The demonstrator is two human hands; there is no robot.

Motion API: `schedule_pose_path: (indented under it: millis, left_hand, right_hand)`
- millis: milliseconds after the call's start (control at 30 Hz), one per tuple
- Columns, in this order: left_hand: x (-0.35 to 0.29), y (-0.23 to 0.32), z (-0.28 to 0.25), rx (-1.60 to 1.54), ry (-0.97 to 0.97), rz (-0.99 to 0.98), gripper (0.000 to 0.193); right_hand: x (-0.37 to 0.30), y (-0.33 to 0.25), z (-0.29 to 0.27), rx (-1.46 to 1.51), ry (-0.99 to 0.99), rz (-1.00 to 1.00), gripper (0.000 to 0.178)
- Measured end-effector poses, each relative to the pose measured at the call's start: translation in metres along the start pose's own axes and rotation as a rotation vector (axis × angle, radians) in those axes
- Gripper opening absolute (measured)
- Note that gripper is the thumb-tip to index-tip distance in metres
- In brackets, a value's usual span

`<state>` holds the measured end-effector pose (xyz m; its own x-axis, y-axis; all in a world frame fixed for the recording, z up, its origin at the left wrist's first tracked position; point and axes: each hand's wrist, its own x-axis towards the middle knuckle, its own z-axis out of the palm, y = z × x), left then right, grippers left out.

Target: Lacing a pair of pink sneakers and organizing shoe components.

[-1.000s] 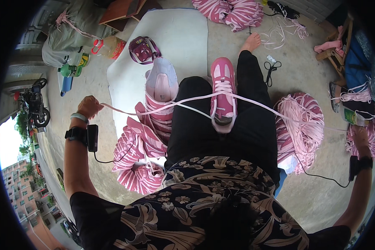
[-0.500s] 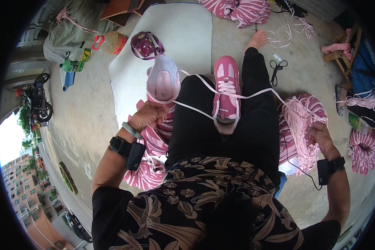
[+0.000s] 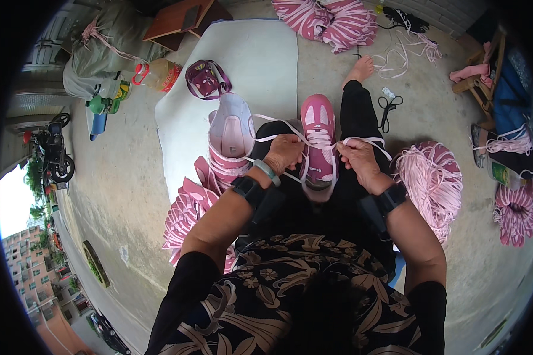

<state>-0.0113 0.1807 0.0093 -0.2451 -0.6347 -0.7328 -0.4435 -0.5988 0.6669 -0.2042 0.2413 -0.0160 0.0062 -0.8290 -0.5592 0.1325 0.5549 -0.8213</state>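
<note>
A pink shoe upper [image 3: 321,160] with light pink laces threaded through its eyelets rests between my thighs, toe pointing away. A loose light pink lace [image 3: 324,146] crosses over it. My right hand [image 3: 361,161], just right of the shoe, pinches this lace, and its tail runs off to the right. At the shoe's left side, my left hand [image 3: 285,152] is closed with the fingertips at the lace; what lies inside the fingers is partly hidden. Beside my left thigh stand stacked pink shoe uppers [image 3: 231,133] with pale lining.
A large bundle of light pink laces [image 3: 429,183] lies on pink uppers by my right thigh. Black scissors [image 3: 389,112] are on the floor near my bare foot [image 3: 361,68]. More bundled uppers [image 3: 349,23] sit at the far side, and a purple pouch [image 3: 204,80] on the pale mat [image 3: 260,53].
My right hand has come in from the lace bundle to the shoe's right side, bringing the lace. My left hand has moved right, from the stacked uppers to the shoe.
</note>
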Motion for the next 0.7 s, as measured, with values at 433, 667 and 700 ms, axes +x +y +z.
schedule_pose_path:
  millis: [433, 667, 700]
  left_hand:
    - [0.001, -0.017, 0.015, -0.33, 0.198, 0.185, 0.007]
    - [0.0, -0.022, 0.018, -0.302, 0.225, 0.241, 0.005]
    - [0.001, -0.023, 0.018, -0.3, 0.235, 0.246, 0.005]
  right_hand:
    - [0.0, 0.007, 0.012, 0.192, 0.166, -0.156, 0.004]
    - [0.01, 0.012, 0.015, 0.106, 0.199, -0.196, 0.006]
    - [0.014, 0.012, 0.014, 0.047, 0.196, -0.22, 0.007]
